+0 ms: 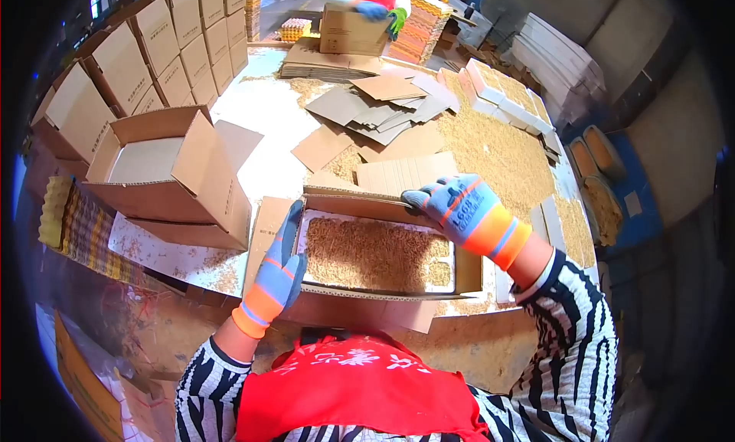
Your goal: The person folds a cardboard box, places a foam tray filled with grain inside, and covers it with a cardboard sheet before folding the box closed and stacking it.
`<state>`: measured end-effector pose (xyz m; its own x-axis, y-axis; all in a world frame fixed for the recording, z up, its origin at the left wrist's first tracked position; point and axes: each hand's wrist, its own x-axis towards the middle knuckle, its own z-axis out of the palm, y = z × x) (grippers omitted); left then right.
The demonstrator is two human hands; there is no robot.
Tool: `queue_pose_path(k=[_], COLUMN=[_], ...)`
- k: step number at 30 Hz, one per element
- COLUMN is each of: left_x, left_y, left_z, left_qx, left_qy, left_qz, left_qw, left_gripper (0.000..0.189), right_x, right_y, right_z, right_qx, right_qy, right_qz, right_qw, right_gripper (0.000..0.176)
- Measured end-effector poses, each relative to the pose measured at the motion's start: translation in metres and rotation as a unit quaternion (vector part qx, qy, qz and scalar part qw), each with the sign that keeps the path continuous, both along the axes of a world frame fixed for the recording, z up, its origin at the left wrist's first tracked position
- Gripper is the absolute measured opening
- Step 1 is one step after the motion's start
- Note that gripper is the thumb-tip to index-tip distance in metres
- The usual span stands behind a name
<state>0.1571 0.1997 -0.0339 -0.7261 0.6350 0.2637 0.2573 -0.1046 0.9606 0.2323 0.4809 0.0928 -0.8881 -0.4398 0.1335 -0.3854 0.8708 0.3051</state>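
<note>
An open cardboard box point(468, 270) sits in front of me. Inside it lies a white foam tray point(312, 231) filled with brown, husk-like shavings point(375, 254). My left hand point(274, 270), in a grey and orange glove, lies along the box's left wall with its fingers stretched out. My right hand point(463, 212), gloved alike, bends its fingers over the far right rim of the box; its fingertips are partly hidden. A loose cardboard sheet point(406, 172) lies just beyond the box.
A taller open carton point(207, 162) stands at left, before stacked cartons point(126, 67). Egg trays point(92, 227) are piled by the table's left edge. Cardboard pieces point(375, 109) and shavings point(498, 155) cover the table beyond. White foam boxes point(505, 97) stand far right. A co-worker's gloved hands point(383, 14) touch a carton point(348, 32).
</note>
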Motion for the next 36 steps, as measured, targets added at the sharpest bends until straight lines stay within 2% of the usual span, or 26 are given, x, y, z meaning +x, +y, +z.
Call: queue_pose_path(k=[3,6,7,9,11,13,14,15,16,17,18,19,21,22,23,24,26,27,29,30,31,32,34,35,36], left_x=[0.005,0.000,-0.002,-0.003,0.000,-0.001,-0.002,-0.003,-0.004,-0.004,-0.005,-0.013,-0.030,-0.029,-0.031,-0.032,-0.040,-0.046,-0.046,-0.045,-0.045,-0.043,-0.041,-0.043,-0.045], left_y=[-0.008,-0.003,-0.002,0.000,0.001,0.005,0.006,0.007,0.007,0.006,0.002,-0.006,-0.018,-0.011,-0.004,0.002,0.011,0.013,0.016,0.016,0.016,0.014,0.017,0.017,0.017], left_z=[0.005,0.001,0.000,0.001,0.001,0.000,0.000,0.000,0.001,0.000,-0.003,0.000,0.016,0.020,0.019,0.011,-0.049,-0.058,-0.043,-0.043,-0.043,-0.044,-0.040,-0.037,-0.040], left_qx=[-0.047,0.026,0.007,-0.033,-0.014,0.009,-0.008,0.015,0.037,0.059,0.106,0.038,-0.095,0.083,0.001,-0.081,-0.239,-0.208,-0.186,-0.196,-0.205,-0.217,-0.257,-0.275,-0.263], left_qy=[0.058,-0.046,-0.025,0.016,-0.027,-0.084,-0.071,-0.107,-0.143,-0.178,-0.168,-0.113,0.001,-0.234,-0.218,-0.202,-0.010,-0.053,-0.097,-0.099,-0.098,-0.097,-0.096,-0.095,-0.103], left_qz=[0.012,0.020,0.033,0.063,0.068,0.066,0.074,0.068,0.062,0.056,0.012,-0.014,-0.060,-0.093,-0.077,-0.061,-0.003,-0.030,-0.055,-0.048,-0.040,-0.033,-0.041,-0.038,-0.052], left_qw=[0.997,0.998,0.999,0.997,0.997,0.994,0.995,0.992,0.987,0.981,0.980,0.993,0.994,0.964,0.973,0.974,0.971,0.976,0.976,0.974,0.973,0.971,0.961,0.956,0.958], left_gripper=[0.070,0.071,0.069,0.067,0.062,0.058,0.057,0.057,0.057,0.057,0.055,0.054,0.053,0.065,0.073,0.080,0.104,0.103,0.100,0.099,0.098,0.097,0.096,0.096,0.097], right_x=[-0.003,0.003,0.004,0.004,0.010,0.020,0.027,0.036,0.045,0.047,0.052,0.056,0.056,0.057,0.058,0.063,0.075,0.083,0.099,0.102,0.103,0.105,0.100,0.098,0.093], right_y=[-0.006,0.000,0.004,0.009,0.001,-0.012,-0.017,-0.021,-0.022,-0.027,-0.021,-0.011,-0.001,-0.001,-0.001,0.001,0.011,0.023,0.044,0.046,0.049,0.059,0.048,0.042,0.038], right_z=[-0.012,-0.023,-0.025,-0.025,-0.019,-0.018,-0.014,-0.009,-0.012,-0.013,-0.026,-0.043,-0.054,-0.055,-0.055,-0.052,-0.040,-0.035,-0.031,-0.041,-0.056,-0.073,-0.128,-0.155,-0.153], right_qx=[0.053,-0.032,-0.066,-0.063,-0.056,0.001,-0.046,-0.092,-0.090,-0.124,-0.178,-0.231,-0.296,-0.293,-0.290,-0.328,-0.397,-0.434,-0.496,-0.637,-0.751,-0.797,-0.538,-0.390,-0.523], right_qy=[-0.047,-0.023,-0.017,-0.048,-0.069,-0.096,-0.122,-0.150,-0.211,-0.310,-0.313,-0.314,-0.327,-0.314,-0.300,-0.308,-0.323,-0.233,-0.047,0.033,0.113,0.075,-0.034,-0.067,-0.088], right_qz=[0.008,0.007,0.008,-0.010,-0.035,-0.037,-0.044,-0.051,-0.080,-0.095,-0.067,-0.040,-0.064,-0.059,-0.055,-0.060,-0.068,-0.095,-0.147,-0.200,-0.244,-0.288,-0.375,-0.383,-0.394], right_qw=[0.997,0.999,0.998,0.997,0.995,0.995,0.990,0.983,0.970,0.938,0.931,0.920,0.895,0.901,0.907,0.891,0.856,0.865,0.855,0.744,0.602,0.525,0.754,0.835,0.751], right_gripper=[0.010,0.016,0.017,0.017,0.017,0.031,0.037,0.043,0.049,0.044,0.040,0.036,0.034,0.037,0.041,0.043,0.048,0.049,0.053,0.057,0.061,0.069,0.093,0.110,0.113])
